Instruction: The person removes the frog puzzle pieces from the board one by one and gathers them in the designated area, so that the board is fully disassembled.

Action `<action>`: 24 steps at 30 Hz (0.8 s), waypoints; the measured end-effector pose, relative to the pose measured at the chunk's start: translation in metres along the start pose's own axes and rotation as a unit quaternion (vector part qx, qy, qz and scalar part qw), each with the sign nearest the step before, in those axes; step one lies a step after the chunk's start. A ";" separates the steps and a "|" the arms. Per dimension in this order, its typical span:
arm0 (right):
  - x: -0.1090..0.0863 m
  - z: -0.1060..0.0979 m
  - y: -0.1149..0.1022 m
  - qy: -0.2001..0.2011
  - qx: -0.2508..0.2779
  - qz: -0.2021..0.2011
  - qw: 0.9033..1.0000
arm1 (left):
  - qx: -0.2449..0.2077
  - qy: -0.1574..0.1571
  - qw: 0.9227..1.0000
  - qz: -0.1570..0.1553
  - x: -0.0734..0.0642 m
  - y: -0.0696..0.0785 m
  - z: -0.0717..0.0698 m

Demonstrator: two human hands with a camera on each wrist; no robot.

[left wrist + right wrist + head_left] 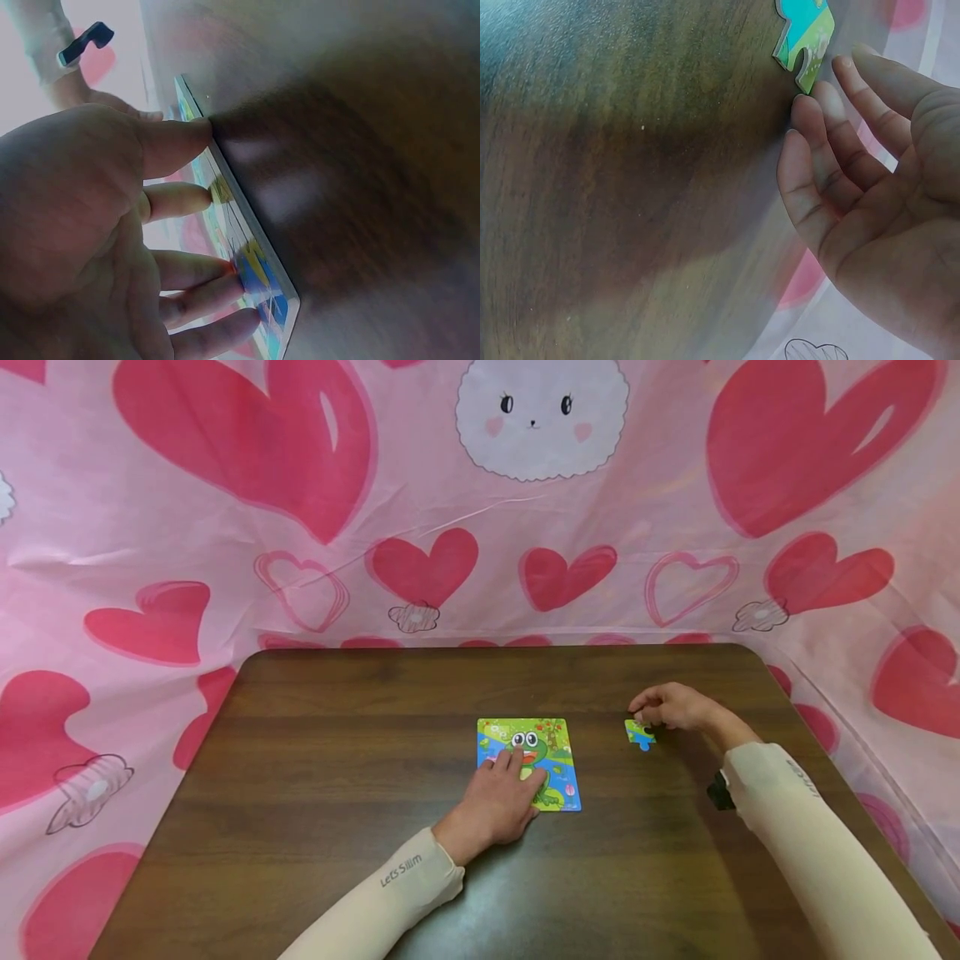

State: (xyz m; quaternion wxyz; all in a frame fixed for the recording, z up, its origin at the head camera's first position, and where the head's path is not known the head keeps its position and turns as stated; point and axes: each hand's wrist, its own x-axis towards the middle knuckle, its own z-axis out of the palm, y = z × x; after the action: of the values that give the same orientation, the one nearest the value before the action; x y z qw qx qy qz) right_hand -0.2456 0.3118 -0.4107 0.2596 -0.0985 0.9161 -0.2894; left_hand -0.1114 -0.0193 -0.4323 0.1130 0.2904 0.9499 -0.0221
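A square jigsaw puzzle (564,747) with a green frog picture lies flat on the wooden table. My left hand (495,797) rests on its lower left part and covers some of the picture. In the left wrist view the fingertips of that hand (90,217) touch the puzzle's face, and the thumb lies at its edge (259,247). To the right, a loose blue and green puzzle piece (640,735) lies apart from the puzzle. My right hand (678,708) is at its far edge, fingers bent loosely. In the right wrist view the fingertips lie close beside the piece (810,41), not around it.
The brown table (337,760) has rounded far corners. Behind it and at the sides hangs a pink cloth (495,510) printed with hearts. A dark strap part (720,792) shows under the right wrist.
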 end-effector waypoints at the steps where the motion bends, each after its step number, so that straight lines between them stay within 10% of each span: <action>1: 0.000 0.000 0.000 0.000 -0.001 -0.001 1.000 | 0.001 0.000 1.000 0.000 0.000 0.000 0.000; 24: 0.001 0.007 -0.058 0.023 -0.023 -0.071 0.997 | 0.003 0.007 1.000 0.007 -0.002 -0.002 0.001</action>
State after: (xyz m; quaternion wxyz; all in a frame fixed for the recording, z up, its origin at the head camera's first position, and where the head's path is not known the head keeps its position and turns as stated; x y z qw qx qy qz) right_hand -0.2407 0.2616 -0.3822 0.2153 -0.1622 0.9189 -0.2881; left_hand -0.1105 -0.0226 -0.4330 0.1055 0.2974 0.9486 -0.0224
